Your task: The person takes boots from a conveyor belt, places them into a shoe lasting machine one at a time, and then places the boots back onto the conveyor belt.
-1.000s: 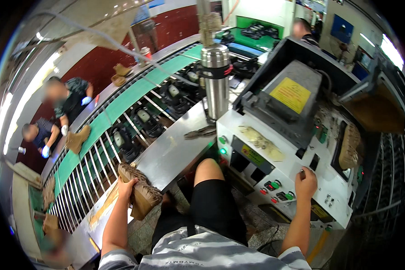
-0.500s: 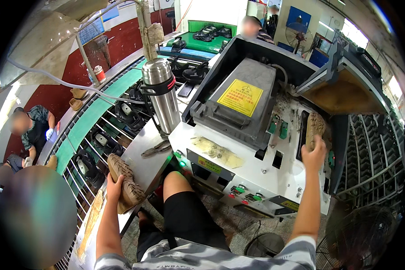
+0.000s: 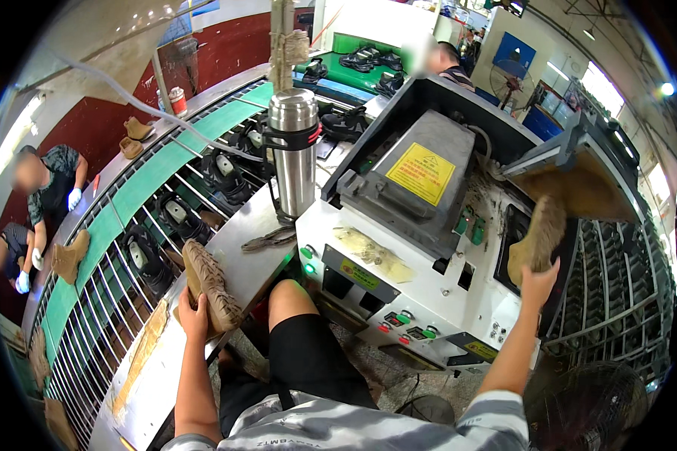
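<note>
My left hand (image 3: 194, 317) is wrapped round a tan boot (image 3: 217, 289) at the edge of the metal side table. The boot is tipped so that its ridged sole faces up and right. On the right, my right hand (image 3: 538, 286) grips a second tan boot (image 3: 545, 229) by its lower end. This boot stands tilted over the open right-hand chamber (image 3: 513, 225) of a white machine (image 3: 368, 259), its ridged sole turned to the right. The chamber's hinged lid (image 3: 579, 180) is raised behind it. My right fingers are partly hidden by the boot.
A steel flask (image 3: 293, 161) stands on the side table (image 3: 256, 225) beside a strap (image 3: 269, 239). Left of it, black shoes (image 3: 149, 259) lie on a roller conveyor, with a tan boot (image 3: 69, 257) on the green belt (image 3: 101, 263). Co-workers (image 3: 56, 184) are beyond. A closed grey cover (image 3: 421, 180) tops the machine's other chamber.
The right-hand boot, earlier lying in the chamber, is now lifted and tilted with my hand at its lower end. My left hand keeps its boot. The view has shifted slightly.
</note>
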{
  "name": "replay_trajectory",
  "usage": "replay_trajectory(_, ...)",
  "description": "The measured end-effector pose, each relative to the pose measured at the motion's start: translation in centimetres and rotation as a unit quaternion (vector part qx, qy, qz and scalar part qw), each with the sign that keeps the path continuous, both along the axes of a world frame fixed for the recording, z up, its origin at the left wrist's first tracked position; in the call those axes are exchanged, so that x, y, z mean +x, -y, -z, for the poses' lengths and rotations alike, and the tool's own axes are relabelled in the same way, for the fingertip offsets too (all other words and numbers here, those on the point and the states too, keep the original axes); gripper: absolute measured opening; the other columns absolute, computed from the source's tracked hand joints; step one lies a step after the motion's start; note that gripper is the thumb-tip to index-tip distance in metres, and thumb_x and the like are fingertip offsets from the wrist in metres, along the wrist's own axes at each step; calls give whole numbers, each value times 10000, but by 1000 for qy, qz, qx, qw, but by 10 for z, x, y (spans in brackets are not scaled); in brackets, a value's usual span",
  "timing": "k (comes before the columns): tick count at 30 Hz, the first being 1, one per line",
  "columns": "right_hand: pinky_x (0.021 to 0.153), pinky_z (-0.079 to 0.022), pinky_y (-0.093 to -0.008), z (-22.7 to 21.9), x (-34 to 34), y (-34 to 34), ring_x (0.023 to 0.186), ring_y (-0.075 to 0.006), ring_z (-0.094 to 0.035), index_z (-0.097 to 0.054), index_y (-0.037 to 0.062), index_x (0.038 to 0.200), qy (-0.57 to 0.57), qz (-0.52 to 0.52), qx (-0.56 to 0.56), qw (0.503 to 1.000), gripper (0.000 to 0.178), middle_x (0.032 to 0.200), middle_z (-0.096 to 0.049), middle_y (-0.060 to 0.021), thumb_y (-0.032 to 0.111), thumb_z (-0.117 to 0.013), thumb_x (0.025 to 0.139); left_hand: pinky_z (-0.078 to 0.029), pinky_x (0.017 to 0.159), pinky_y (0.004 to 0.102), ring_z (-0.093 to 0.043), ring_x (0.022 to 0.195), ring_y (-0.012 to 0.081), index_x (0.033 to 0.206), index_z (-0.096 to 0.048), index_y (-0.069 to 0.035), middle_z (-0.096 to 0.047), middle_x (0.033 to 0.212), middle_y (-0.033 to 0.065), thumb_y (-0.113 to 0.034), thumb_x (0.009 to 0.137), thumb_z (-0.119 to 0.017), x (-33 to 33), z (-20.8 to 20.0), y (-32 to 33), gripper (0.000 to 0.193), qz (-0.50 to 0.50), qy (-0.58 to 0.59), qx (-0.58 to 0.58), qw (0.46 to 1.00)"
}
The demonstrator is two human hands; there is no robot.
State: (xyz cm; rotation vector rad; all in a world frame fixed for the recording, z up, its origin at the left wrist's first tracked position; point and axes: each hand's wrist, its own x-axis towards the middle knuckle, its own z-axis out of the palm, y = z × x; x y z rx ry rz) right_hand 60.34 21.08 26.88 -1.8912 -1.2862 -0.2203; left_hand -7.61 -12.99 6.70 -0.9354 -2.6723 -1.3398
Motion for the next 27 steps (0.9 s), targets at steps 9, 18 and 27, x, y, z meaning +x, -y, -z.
replay_trajectory(9,938,-462,-420,40,-44,85,1053,-300,-596,-566,-120,1161,-240,-21,307,921,478,1232,-592,-208,183,-715,822,-339,1053,502,-451,1225,422,1193,-576,-24,-528,1269,239,-200,703,-713,64,-16,-11,539,53,-121,37,991)
replay_trajectory(18,945,-450,-415,73,-265,173,1148,-298,-529,-473,-41,1304,-285,-646,154,691,606,1313,-506,-190,313,-675,856,-215,1143,442,-284,1393,267,1486,-253,-42,-307,1503,119,-375,714,-832,134,-138,-21,1021,535,470,364,601)
replay_trajectory(27,856,-467,-285,43,-486,199,946,-170,-596,-579,6,1199,-262,-695,-277,610,386,1036,-624,-89,62,-672,829,-437,1033,474,-549,1166,358,1347,-416,24,-540,1290,200,-278,738,-672,-52,-67,163,726,8,461,587,665)
